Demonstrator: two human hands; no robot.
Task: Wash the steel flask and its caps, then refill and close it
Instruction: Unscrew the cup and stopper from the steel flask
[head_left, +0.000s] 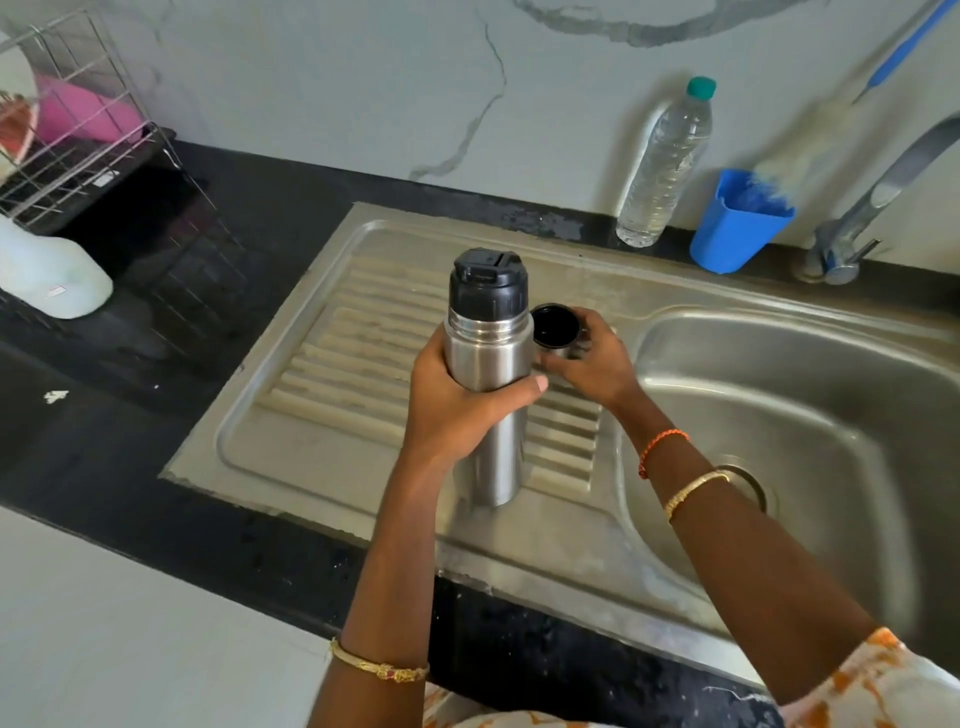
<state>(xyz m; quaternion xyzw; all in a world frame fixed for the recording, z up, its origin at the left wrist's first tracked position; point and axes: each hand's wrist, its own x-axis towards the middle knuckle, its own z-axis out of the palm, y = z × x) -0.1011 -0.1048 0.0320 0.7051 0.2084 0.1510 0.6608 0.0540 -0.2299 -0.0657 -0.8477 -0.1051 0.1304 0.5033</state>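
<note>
At the far left a wire dish rack (78, 140) stands on the black counter (130, 364), holding something pink (85, 111), and just near of it sits a white plastic jug (49, 278). To the right lies the steel sink unit, with its ribbed draining board (337, 358) on the left and the basin (779, 415) on the right. The steel flask (491, 364) stands upright over the near part of the draining board, its black inner cap (487, 283) seated on the neck. The left hand (457, 410) grips the flask round its middle, fingers behind and the thumb curled across the front. Just right of the flask, the right hand (589, 356) holds the outer cup cap (557, 330) with its open mouth upward and dark inside showing, fingers curled round its steel side; the cap is close beside the flask's shoulder. Whether it rests on the draining board or is lifted off it cannot be told. Both wrists wear gold bangles, and the right also an orange thread. Far right, against the marble-patterned wall, stand a clear water bottle (667, 166) with a green top, a blue holder (737, 223) with a brush (810, 150) in it, and the steel tap (872, 208) at the basin's far edge.
</note>
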